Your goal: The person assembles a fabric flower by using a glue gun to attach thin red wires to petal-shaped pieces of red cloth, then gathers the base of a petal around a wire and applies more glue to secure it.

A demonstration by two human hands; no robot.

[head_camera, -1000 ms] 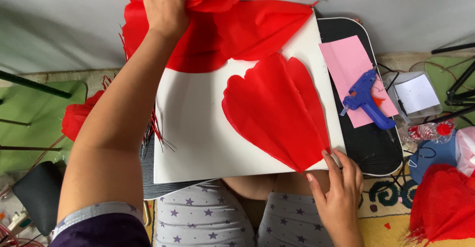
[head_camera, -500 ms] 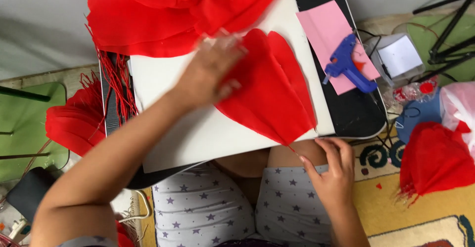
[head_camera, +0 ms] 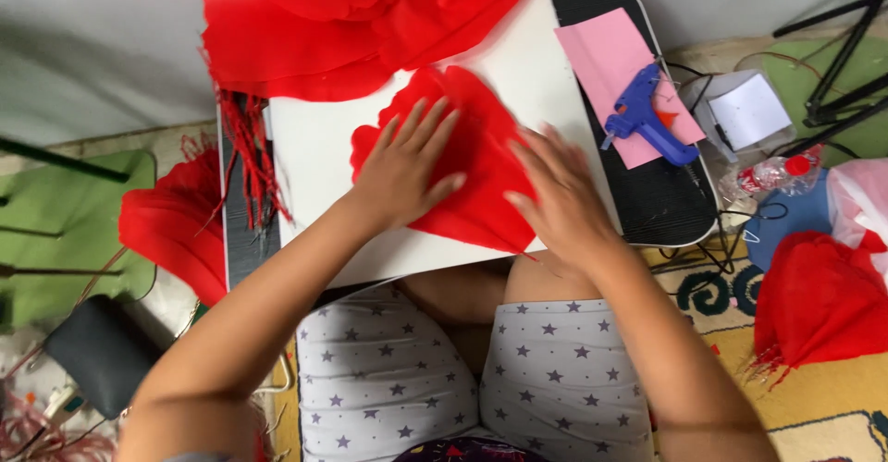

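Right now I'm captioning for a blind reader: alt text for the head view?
Both hands, left hand and right hand, press flat on a red paper petal lying on a white board; a blue glue gun rests nearby on pink paper.

One glue gun (head_camera: pixel 647 115), one pink sheet (head_camera: pixel 606 60).

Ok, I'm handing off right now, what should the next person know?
Left hand: flat on the red paper petal, fingers spread.
Right hand: flat on the petal's right edge.
The petal lies on the white board over the lap; more red petals are piled at its far end.
Blue glue gun rests untouched on pink paper, right.
Done: petal laid down. Left: any gluing.
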